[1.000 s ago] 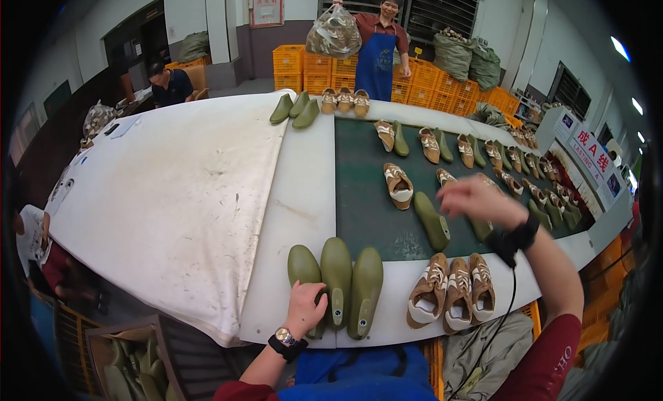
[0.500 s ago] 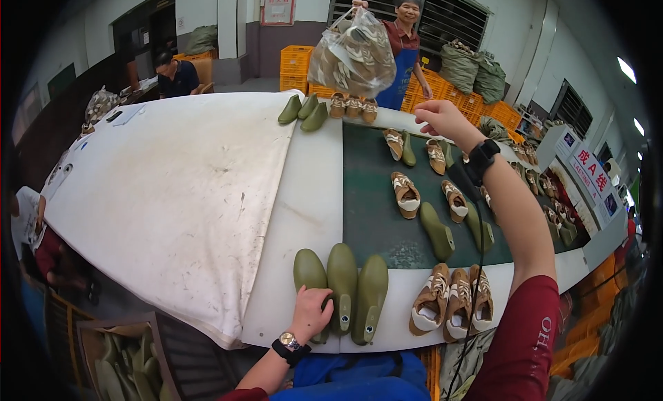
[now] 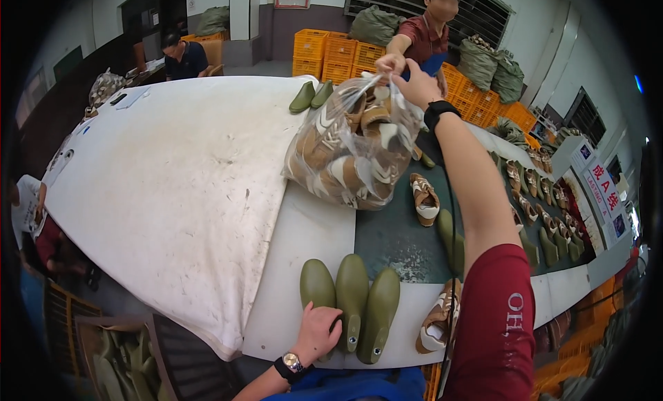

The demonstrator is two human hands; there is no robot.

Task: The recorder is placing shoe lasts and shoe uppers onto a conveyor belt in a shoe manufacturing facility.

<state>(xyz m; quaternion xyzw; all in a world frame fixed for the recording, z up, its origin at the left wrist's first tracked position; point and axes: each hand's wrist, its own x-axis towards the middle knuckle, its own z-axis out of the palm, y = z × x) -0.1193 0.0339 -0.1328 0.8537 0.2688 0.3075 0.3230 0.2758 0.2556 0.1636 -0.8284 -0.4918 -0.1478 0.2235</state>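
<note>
My left hand (image 3: 319, 330) is closed round the heel end of the leftmost green shoe last (image 3: 317, 282). Two more lasts, a middle one (image 3: 352, 290) and a right one (image 3: 381, 308), lie beside it at the table's near edge. With my right arm stretched forward, my right hand (image 3: 418, 87) grips the gathered neck of a clear plastic bag (image 3: 356, 149) full of brown and white sneakers. A co-worker's hand (image 3: 391, 61) also holds that neck. The bag hangs over the table and hides part of the belt.
On the dark green belt (image 3: 387, 239) stand sneakers (image 3: 425, 199) and green lasts (image 3: 452, 242). A sneaker (image 3: 440, 318) sits near my right sleeve. White cloth (image 3: 173, 194) covers the left table. Orange crates (image 3: 338, 52) are stacked behind, and a bin of lasts (image 3: 128, 366) stands lower left.
The co-worker has brought the bag forward and lower, over the table. My right hand has moved to the bag's neck and closed on it. My left hand stays on the leftmost last.
</note>
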